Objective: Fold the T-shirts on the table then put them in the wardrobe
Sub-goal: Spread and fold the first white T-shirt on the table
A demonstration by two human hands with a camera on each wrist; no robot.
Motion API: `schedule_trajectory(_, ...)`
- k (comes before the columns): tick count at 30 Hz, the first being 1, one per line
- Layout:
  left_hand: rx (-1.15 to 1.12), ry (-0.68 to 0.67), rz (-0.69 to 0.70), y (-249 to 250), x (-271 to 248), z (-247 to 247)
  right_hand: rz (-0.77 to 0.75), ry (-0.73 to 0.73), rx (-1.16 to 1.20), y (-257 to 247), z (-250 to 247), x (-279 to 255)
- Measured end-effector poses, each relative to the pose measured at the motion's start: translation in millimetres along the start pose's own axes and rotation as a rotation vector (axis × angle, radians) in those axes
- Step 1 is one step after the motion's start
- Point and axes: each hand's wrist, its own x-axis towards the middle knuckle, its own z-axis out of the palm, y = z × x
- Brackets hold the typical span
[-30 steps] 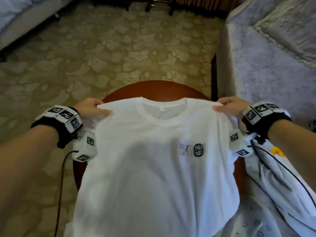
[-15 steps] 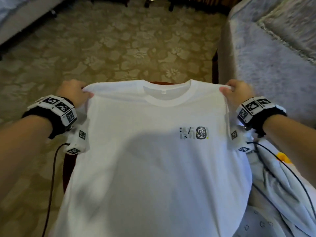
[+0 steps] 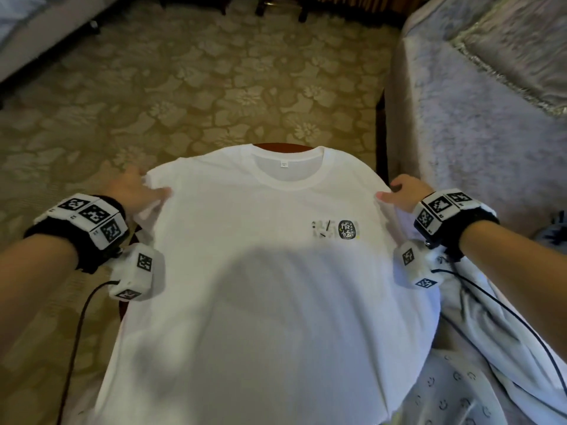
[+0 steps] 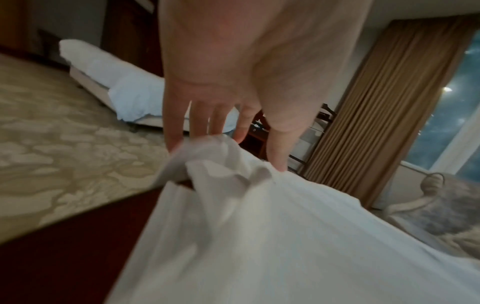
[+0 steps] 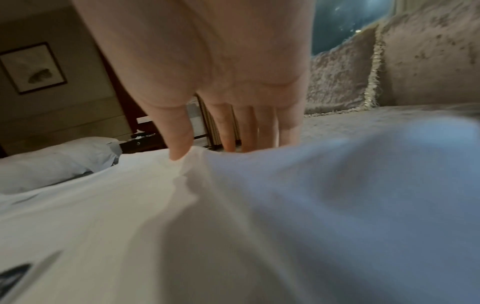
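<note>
The white T-shirt (image 3: 270,271) lies spread face-up over the round table (image 3: 283,145) — collar at the far edge. The left hand (image 3: 135,191) and right hand (image 3: 405,196) rest at its shoulders, fingers straight (thumbs touching cloth) — neither pinching.

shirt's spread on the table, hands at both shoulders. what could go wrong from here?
1. The white T-shirt overhangs the small round table on all sides; the hanging hem could drag it off during folding.
2. The left sleeve is bunched under the left hand; folding now may lock in creases.
3. The right hand works beside another garment, whose fabric could get caught in the fold.
</note>
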Motion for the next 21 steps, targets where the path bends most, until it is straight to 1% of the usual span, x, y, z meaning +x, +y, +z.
schedule_trajectory(1,-0.006,-0.033,-0.024,-4.2,-6.7,1.3,0.025,-0.002,-0.025,3.2,0.6,-5.5)
schedule_trajectory(2,0.0,-0.037,-0.051,-8.2,-14.3,2.0,0.055,-0.007,-0.038,8.3,1.2,-11.0)
schedule_trajectory(5,-0.013,0.026,-0.121,-25.5,-34.3,6.0,0.165,-0.039,-0.038,25.1,4.3,-31.7)
schedule_trajectory(6,-0.023,0.027,-0.148,-31.3,-40.6,7.4,0.2,-0.049,-0.041,31.4,6.8,-37.8)
schedule_trajectory(7,-0.056,0.005,-0.179,-37.5,-45.1,8.5,0.229,-0.054,-0.038,36.3,9.1,-44.0)
schedule_trajectory(9,-0.171,-0.085,-0.251,-46.0,-58.2,10.7,0.29,-0.074,0.002,43.6,13.7,-56.6)
schedule_trajectory(12,-0.278,-0.182,-0.278,-50.3,-79.4,14.4,0.344,-0.167,0.093,51.1,21.6,-67.9)
schedule_trajectory(14,-0.241,-0.167,-0.232,-50.1,-88.0,16.8,0.38,-0.184,0.162,53.9,24.8,-76.4)
schedule_trajectory(15,-0.201,-0.129,-0.194,-49.8,-91.8,16.7,0.39,-0.172,0.174,54.1,25.6,-82.0)
schedule_trajectory(17,-0.045,-0.037,-0.108,-50.3,-98.2,15.6,0.392,-0.106,0.155,56.9,26.6,-90.0)
schedule_trajectory(19,0.124,0.025,-0.009,-49.5,-106.9,16.7,0.367,-0.016,0.156,61.6,26.8,-96.4)
schedule_trajectory(21,0.179,0.002,0.063,-46.6,-115.3,21.9,0.322,0.04,0.211,68.3,27.1,-99.8)
